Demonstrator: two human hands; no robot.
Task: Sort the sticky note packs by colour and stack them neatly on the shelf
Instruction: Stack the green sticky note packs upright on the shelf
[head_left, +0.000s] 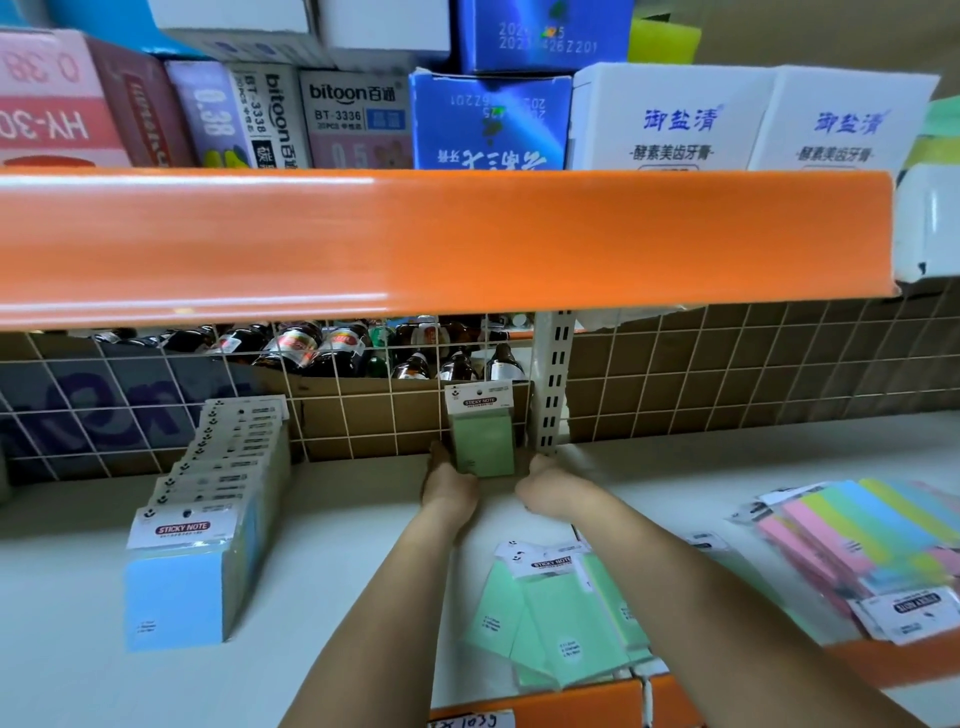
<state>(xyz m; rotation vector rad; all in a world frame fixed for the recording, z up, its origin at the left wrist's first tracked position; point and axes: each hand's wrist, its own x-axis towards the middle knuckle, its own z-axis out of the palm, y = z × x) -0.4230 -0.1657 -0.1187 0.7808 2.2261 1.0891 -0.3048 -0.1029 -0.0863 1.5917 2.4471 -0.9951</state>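
A green sticky note pack (483, 434) stands upright against the wire grid at the back of the white shelf (337, 545). My left hand (448, 483) holds its left edge and my right hand (548, 486) is at its right side, fingers partly hidden behind the pack. A long row of upright blue sticky note packs (208, 519) runs from front to back on the left. Several loose green packs (561, 613) lie flat near the front edge, under my right forearm. Multicolour packs (862, 545) lie in a heap at the right.
An orange upper shelf edge (441, 239) overhangs close above, loaded with boxes (488, 119). A white slotted upright post (553, 379) stands just right of the green pack. Behind the wire grid (363, 415) sits a cardboard box of dark bottles (363, 348).
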